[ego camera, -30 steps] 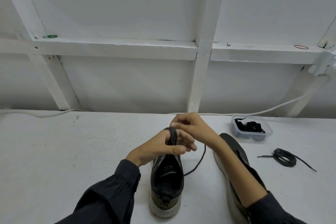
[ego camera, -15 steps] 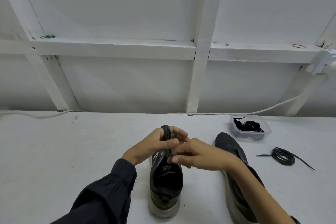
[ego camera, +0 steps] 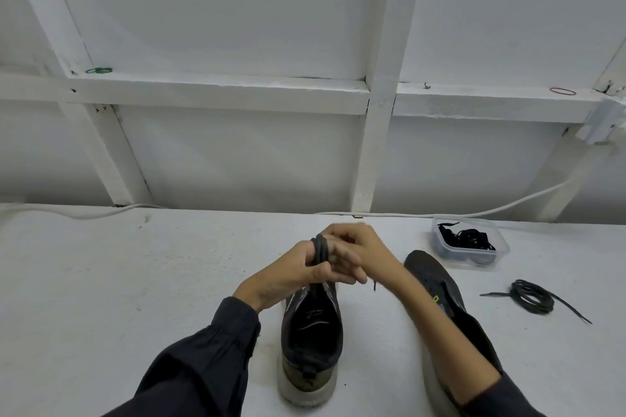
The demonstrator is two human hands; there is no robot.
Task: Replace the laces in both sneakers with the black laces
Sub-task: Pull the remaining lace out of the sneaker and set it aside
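Note:
Two dark sneakers stand on the white table, heels toward me. Above the toe of the left sneaker, my left hand grips a dark lace wound in several loops around its fingers. My right hand is just beyond it, pinching the lace's free part, and the lace tip hangs below my right wrist. My right forearm partly covers the right sneaker. A coiled black lace lies on the table to the right.
At the back right stands a clear plastic tub holding more black laces. A white cable runs along the table's back edge under a white framed wall. Rubber bands rest on the wall ledge.
My right hand rose from beside the sneaker's tongue to over my left hand's fingers, carrying the lace around them. The left hand stayed in place.

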